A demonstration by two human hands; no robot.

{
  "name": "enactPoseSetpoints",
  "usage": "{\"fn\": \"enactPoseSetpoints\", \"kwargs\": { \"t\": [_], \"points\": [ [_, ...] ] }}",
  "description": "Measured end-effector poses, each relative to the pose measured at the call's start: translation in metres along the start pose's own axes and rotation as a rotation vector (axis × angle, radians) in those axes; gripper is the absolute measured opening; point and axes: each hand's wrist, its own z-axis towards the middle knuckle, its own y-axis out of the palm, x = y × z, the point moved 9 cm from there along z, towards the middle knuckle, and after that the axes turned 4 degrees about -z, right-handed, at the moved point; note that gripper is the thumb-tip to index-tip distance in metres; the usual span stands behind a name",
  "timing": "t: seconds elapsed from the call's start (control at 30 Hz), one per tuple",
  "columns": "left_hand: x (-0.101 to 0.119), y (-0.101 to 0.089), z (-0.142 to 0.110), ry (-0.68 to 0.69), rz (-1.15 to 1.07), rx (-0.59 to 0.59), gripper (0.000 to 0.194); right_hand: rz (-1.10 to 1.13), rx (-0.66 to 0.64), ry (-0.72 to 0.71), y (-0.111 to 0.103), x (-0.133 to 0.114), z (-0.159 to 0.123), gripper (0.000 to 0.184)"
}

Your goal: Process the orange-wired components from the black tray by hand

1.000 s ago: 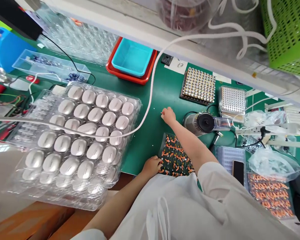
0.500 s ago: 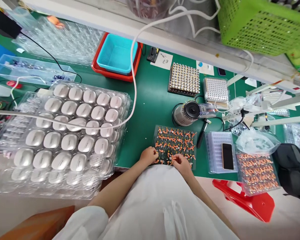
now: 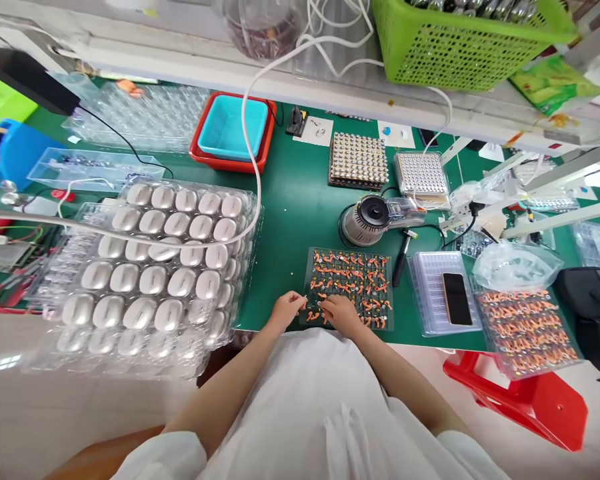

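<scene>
Your left hand: at the left edge of the tray, drawn narrow, hold unclear. Your right hand: curled over the tray, hold unclear. Tray: flat on the surface, bearing orange parts. Hazard: your right hand brushing parts, nudging some askew

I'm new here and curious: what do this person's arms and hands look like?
The left hand and right hand are bare, with no gloves or wristbands visible. Loose white fabric sleeves end around the elbows, leaving both forearms uncovered.
</scene>
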Motion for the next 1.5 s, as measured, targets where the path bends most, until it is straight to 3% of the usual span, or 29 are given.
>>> {"fn": "enactPoseSetpoints", "kwargs": {
  "t": [0.2, 0.4, 0.5, 0.63, 0.73, 0.83, 0.97, 1.1, 1.23, 1.5],
  "points": [
    [-0.001, 0.004, -0.016, -0.079, -0.195, -0.009, 0.027, -0.147, -0.041, -0.030, 0.012, -0.005, 0.016, 0.023],
    [0.014, 0.009, -0.026, -0.060, -0.313, -0.027, 0.029, -0.111, 0.002, 0.014, -0.006, -0.004, 0.007, 0.030],
    [0.030, 0.013, -0.034, -0.032, -0.371, -0.067, 0.031, -0.035, 0.094, 0.093, -0.036, 0.001, -0.007, 0.034],
    [0.066, 0.025, -0.054, 0.014, -0.440, -0.184, 0.034, 0.099, 0.219, 0.201, -0.093, -0.002, -0.040, 0.031],
    [0.096, 0.036, -0.075, 0.042, -0.489, -0.293, 0.033, 0.454, 0.282, 0.275, -0.131, -0.013, -0.064, 0.026],
    [0.126, 0.049, -0.096, 0.083, -0.551, -0.437, 0.029, 0.681, 0.346, 0.262, -0.162, -0.034, -0.075, 0.024],
    [0.158, 0.057, -0.117, 0.200, -0.497, -0.527, 0.025, 0.707, 0.365, 0.145, -0.187, -0.064, -0.074, 0.031],
    [0.179, 0.057, -0.127, 0.255, -0.423, -0.505, 0.024, 0.518, 0.525, 0.026, -0.211, -0.088, -0.077, 0.036],
    [0.191, 0.051, -0.130, 0.284, -0.298, -0.404, 0.026, 0.363, 0.634, -0.021, -0.226, -0.099, -0.078, 0.025],
    [0.229, 0.038, -0.147, 0.684, 0.064, -0.305, 0.021, 0.185, 0.642, -0.077, -0.237, -0.102, -0.063, 0.020]
  ]
}}
